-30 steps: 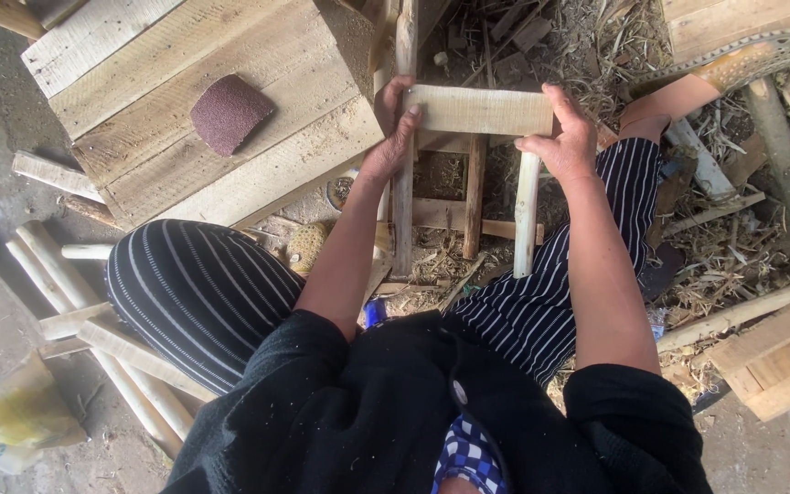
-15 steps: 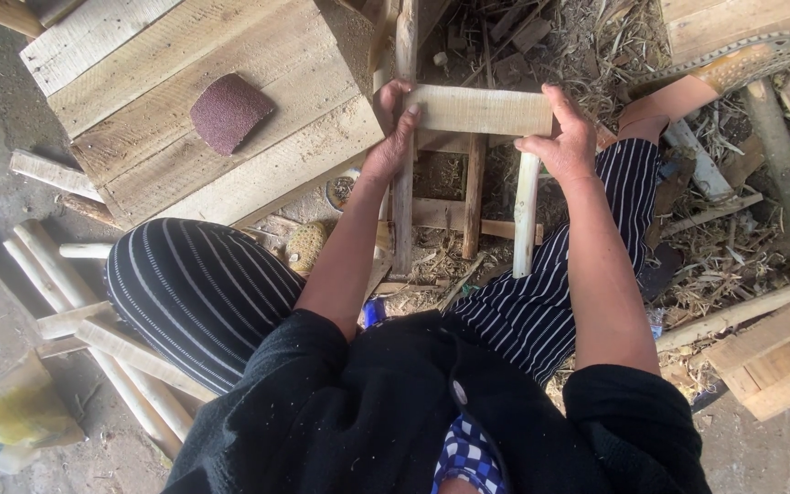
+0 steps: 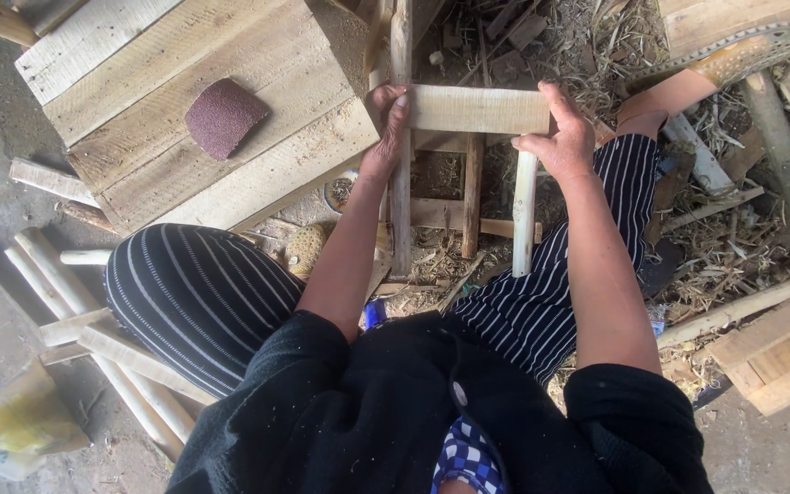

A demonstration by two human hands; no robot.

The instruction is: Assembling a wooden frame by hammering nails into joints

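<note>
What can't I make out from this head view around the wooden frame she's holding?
- Head view: the joints under the flat slat are hidden by the slat itself.
- Left hand palm side and right hand fingers: wrapped behind the slat ends.
- Frame's upright pole: top cut off by the upper edge.
- Ground beneath: covered by shavings and the striped trousers.
</note>
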